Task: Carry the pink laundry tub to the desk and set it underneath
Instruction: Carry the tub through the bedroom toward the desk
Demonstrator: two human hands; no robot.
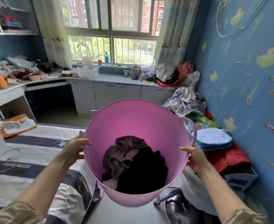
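Right now the round pink plastic laundry tub (pixel 138 125) hangs mid-air beside the striped bed (pixel 28 159), dark clothes (pixel 133 162) inside, left hand (pixel 75 148) and right hand (pixel 193 157) clamped on opposite rims. Best kept level, swinging left toward the cluttered white desk (pixel 7 92) and its dark gap.

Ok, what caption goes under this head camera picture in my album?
Both hands, left and right, hold the pink tub of dark clothes facing the desk.

You see a smooth, semi-matt pink plastic tub (pixel 138 120) containing soft, matt dark cloth (pixel 133 162); the bedsheet (pixel 36 159) beneath is striped woven fabric, and the desk (pixel 7 92) presents a smooth white laminate
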